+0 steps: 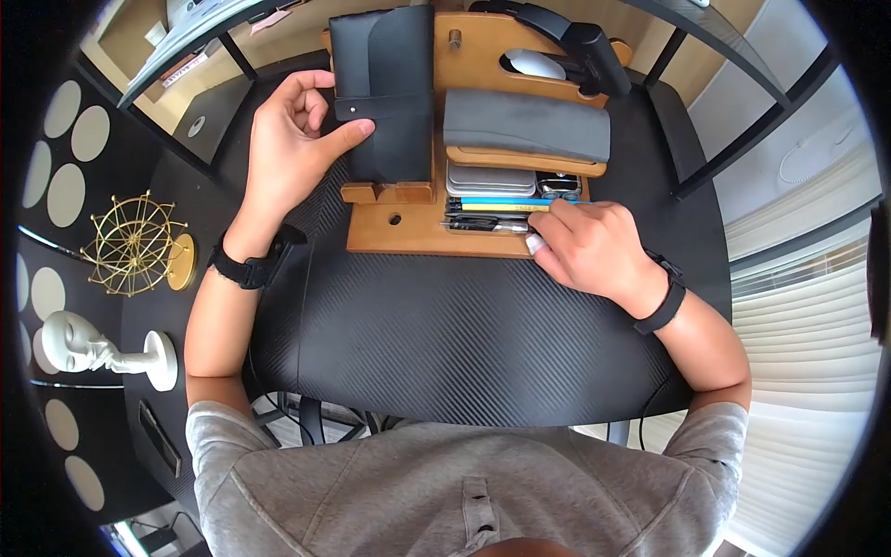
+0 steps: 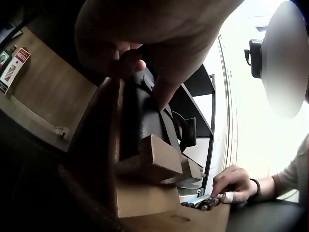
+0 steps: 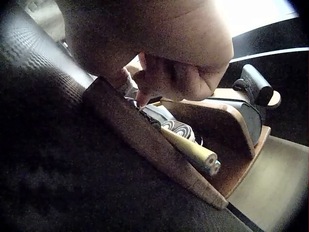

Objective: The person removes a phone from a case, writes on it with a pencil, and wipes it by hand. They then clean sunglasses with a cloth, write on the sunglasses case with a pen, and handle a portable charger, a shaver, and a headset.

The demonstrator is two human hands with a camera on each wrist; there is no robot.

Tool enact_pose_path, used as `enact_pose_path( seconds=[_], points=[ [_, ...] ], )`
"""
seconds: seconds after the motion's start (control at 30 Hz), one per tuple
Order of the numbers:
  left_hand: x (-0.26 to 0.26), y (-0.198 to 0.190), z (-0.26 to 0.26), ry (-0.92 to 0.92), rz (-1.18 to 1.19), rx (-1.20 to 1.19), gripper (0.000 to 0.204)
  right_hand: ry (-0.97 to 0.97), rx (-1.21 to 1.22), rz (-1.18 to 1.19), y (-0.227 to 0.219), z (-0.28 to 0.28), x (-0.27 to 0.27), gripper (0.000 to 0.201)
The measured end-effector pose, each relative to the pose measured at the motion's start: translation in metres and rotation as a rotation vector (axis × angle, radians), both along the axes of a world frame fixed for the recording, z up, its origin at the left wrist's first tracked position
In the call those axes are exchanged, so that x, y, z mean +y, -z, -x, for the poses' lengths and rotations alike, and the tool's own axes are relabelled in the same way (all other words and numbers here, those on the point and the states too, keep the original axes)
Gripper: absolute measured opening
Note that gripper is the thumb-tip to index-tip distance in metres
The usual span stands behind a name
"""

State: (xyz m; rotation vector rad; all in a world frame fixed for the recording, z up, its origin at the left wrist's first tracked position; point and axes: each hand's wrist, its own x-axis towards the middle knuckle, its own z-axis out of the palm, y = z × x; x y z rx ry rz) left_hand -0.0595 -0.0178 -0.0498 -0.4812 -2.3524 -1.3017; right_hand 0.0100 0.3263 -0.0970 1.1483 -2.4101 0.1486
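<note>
A black leather case [image 1: 382,139] with a strap and snap stands against the wooden desk organizer [image 1: 394,243]. My left hand [image 1: 290,139] holds the case by its left side, thumb on the front near the strap and fingers at the edge. At the organizer's front tray, my right hand [image 1: 594,243] has curled fingers among the pens; thumb and fingertips pinch the end of a black pen [image 1: 483,225]. A white wrap covers that thumb's tip. Beside the pen lie a yellow pencil [image 1: 506,208] and a blue pencil [image 1: 501,200]. The right fingertips are partly hidden.
A grey glasses case [image 1: 527,125] rests on the organizer's shelf, with a mouse [image 1: 536,63] behind it. Left of the desk are a gold wheel ornament [image 1: 137,243], a white head sculpture [image 1: 107,353] and a phone [image 1: 160,436]. Black shelf legs [image 1: 682,153] flank the organizer.
</note>
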Motion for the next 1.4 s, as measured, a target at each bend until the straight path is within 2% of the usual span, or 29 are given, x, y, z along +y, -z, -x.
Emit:
enact_pose_path(
  seconds=[0.13,0.33,0.43,0.53,0.63,0.83,1.13,1.4],
  points=[
    [-0.001,0.002,0.001,0.016,-0.003,0.001,0.055,0.006,-0.014,-0.012,-0.001,0.0,0.0,0.018],
    [0.003,-0.002,-0.005,-0.058,0.138,0.122,0.075,0.004,-0.012,-0.01,0.0,0.0,-0.001,0.018],
    [0.002,-0.002,-0.007,-0.119,0.26,0.255,0.071,0.005,-0.022,-0.013,0.0,0.0,0.0,0.018],
    [0.002,-0.006,-0.01,-0.141,0.396,0.35,0.057,0.005,-0.033,-0.015,0.001,0.001,0.001,0.018],
    [0.002,-0.007,-0.012,-0.092,0.433,0.338,0.047,0.006,-0.041,-0.016,0.001,0.001,0.001,0.019],
    [0.004,-0.013,-0.016,-0.122,0.479,0.311,0.031,0.005,-0.048,-0.011,0.002,0.001,0.001,0.019],
    [0.001,-0.017,-0.017,-0.058,0.51,0.327,0.03,0.007,-0.049,0.002,0.002,0.001,0.0,0.018],
    [0.0,-0.024,-0.024,-0.026,0.574,0.434,0.026,0.006,-0.045,0.001,0.003,0.002,0.0,0.018]
  ],
)
